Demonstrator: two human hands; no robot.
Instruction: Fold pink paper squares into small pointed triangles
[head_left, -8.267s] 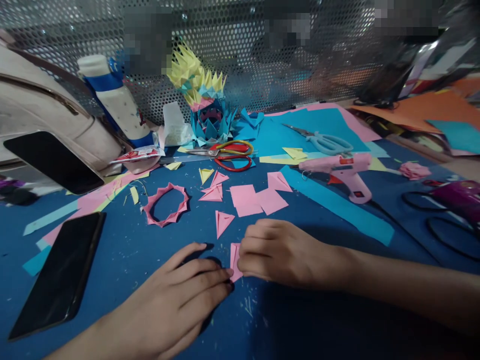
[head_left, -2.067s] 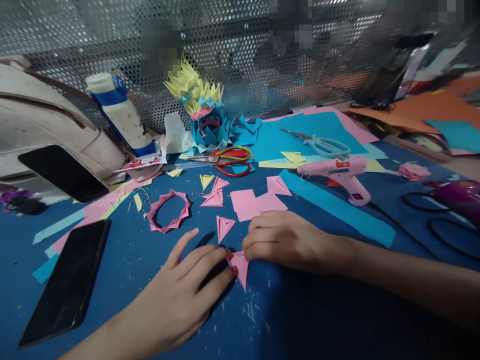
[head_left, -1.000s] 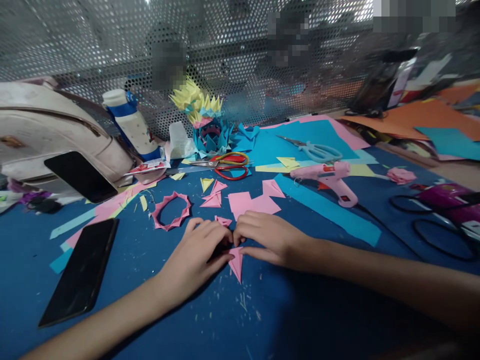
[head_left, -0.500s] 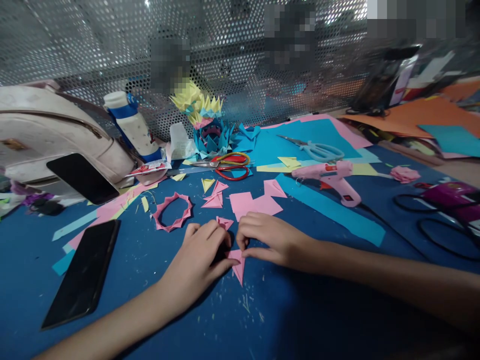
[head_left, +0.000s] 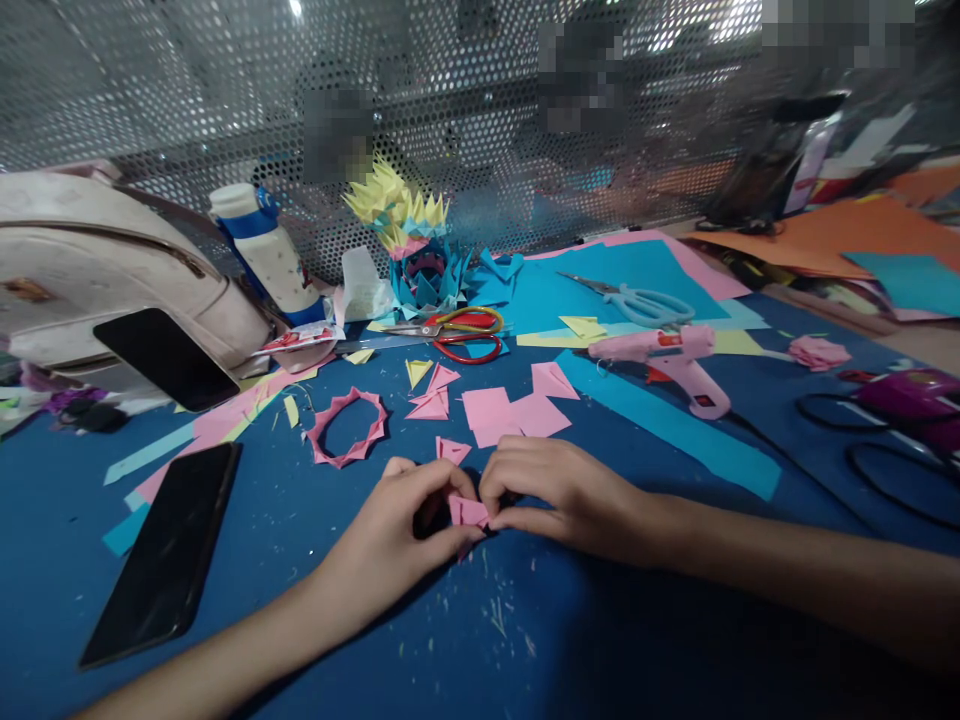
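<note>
Now your left hand [head_left: 405,515] and right hand [head_left: 574,488], both nearly closed, pinch the pink paper [head_left: 468,512] between them over the tabletop [head_left: 360,640]; its long point no longer shows whole, suggesting further folding.

The left hand [head_left: 401,515] and right hand [head_left: 566,485] are bare and slim-fingered, with softly rounded backs. The left wrist [head_left: 326,592] and right wrist [head_left: 664,522] are bare and narrow. The left forearm [head_left: 240,642] and right forearm [head_left: 780,545] are bare too, slender, smooth in outline; the right one's far end darkens into shadow, its details hard to make out.
</note>
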